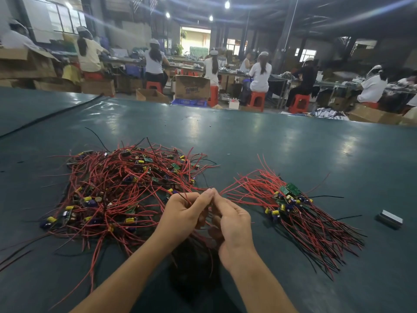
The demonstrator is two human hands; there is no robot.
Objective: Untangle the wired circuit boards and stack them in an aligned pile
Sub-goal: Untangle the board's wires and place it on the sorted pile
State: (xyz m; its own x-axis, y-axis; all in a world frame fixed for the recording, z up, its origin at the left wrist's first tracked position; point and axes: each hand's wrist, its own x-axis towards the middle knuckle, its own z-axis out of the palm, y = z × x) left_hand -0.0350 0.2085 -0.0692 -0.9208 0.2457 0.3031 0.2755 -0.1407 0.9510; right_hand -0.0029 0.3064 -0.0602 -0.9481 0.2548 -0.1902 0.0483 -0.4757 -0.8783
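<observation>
A tangled heap of small circuit boards with red and black wires (121,186) lies on the green table, left of centre. To the right sits a sorted pile of boards (287,199), their wires fanned out in line. My left hand (182,215) and my right hand (232,224) meet between the two piles, fingertips touching. Both pinch thin red and black wires that run up from below and out toward the heap. Whatever board hangs on those wires is hidden behind my hands.
A small grey rectangular block (390,219) lies on the table (248,136) at the far right. Beyond the table's far edge, several people sit on red stools at workbenches among cardboard boxes (191,86).
</observation>
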